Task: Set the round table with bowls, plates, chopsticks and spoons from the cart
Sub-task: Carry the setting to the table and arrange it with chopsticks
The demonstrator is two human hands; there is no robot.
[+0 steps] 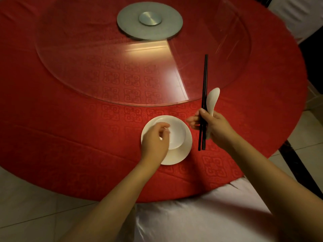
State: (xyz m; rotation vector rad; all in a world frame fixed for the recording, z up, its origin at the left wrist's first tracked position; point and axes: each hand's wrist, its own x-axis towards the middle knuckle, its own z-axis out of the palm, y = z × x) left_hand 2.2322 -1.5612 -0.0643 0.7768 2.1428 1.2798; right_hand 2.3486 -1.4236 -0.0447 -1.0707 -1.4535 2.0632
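1. White satin chair cover (192,220) lies nearest, under the 2 forearms, and its far edge meets the near rim of the round table (70,145), which wears a red patterned cloth.
2. Plate (182,154), white, sits on the cloth near the table's near edge. Bowl (176,135), also white, stands on the plate, set toward its far side.
3. Left hand (154,142) is over the near-left side of the bowl with its fingers curled at the rim. It cannot be told whether they pinch the rim or only rest on it.
4. Right hand (214,127) is just right of the plate and above the cloth. It grips 2 black chopsticks (204,81) and a white spoon (212,99) together, with the thumb across the sticks and the forefinger extended toward the plate.
5. The chopsticks stand nearly upright in view, their far ends over the edge of the glass turntable (87,75). The spoon's scoop points away, just beside them.
6. A band of red cloth runs between the glass rim and the table edge, and it is broadest to the left of the plate.
7. A grey disc (131,27) with a metal hub (150,18) sits at the centre of the glass.
8. Pale tiled floor (26,198) borders the table at near left.
9. A dark post (297,165) stands close to the table's right edge, and a second white-covered chair (297,14) is at far right.
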